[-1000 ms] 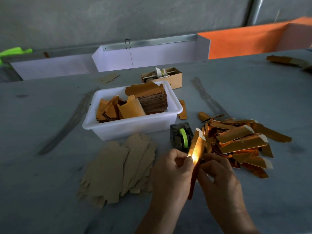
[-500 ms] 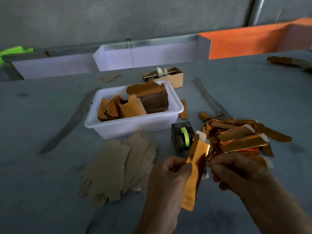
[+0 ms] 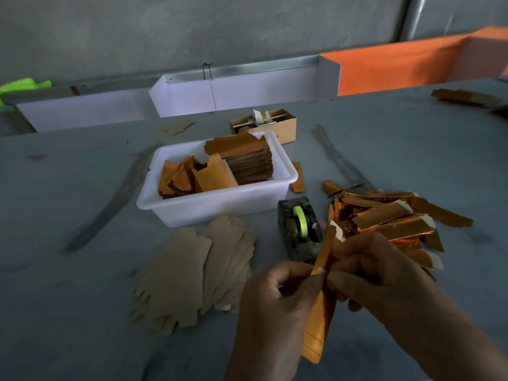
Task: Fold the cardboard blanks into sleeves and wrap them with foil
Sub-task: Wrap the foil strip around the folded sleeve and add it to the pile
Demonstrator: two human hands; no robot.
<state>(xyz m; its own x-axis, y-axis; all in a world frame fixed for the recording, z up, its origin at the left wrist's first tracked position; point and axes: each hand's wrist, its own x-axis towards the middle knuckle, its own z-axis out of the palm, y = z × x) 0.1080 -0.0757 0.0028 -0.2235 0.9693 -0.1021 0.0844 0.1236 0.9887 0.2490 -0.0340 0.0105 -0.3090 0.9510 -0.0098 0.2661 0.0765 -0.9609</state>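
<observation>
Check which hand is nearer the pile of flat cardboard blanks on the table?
Left. The left hand sits just right of the flat cardboard blanks, nearly beside their edge. The right hand is farther right, beyond the foil-wrapped sleeve both hands pinch.

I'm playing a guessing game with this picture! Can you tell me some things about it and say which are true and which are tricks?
1. Both hands hold one shiny sleeve. True: the left hand and right hand pinch it.
2. The tape dispenser sits inside the white tub. False: it stands on the table beside the tub.
3. The flat blanks lie left of the hands. True.
4. The tub is empty. False: it holds stacked cardboard pieces.
5. The finished pile lies right of the dispenser. True.
</observation>
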